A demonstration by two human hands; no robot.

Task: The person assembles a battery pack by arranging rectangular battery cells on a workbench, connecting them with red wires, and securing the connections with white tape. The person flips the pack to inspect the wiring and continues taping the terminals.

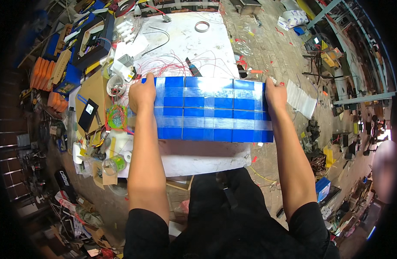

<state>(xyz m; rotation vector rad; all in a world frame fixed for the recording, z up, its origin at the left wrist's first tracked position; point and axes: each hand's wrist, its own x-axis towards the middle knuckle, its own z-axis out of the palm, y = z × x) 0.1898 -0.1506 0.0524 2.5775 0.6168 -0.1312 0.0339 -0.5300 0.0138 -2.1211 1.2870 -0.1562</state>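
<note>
A flat block of blue rectangular cells [207, 110], bound with strips of clear tape, lies on the white table [194, 43]. My left hand [142, 93] grips its far left corner. My right hand [275, 95] grips its far right corner. Both forearms reach out along the block's short sides. Thin red wires [172, 64] trail on the table just behind the block.
A tape roll [202, 26] lies at the table's far end. Cardboard [95, 88], plastic cups with small parts [115, 84], a black device [87, 114] and orange blocks [41, 71] crowd the left side. A white corrugated sheet [302, 99] lies on the littered floor to the right.
</note>
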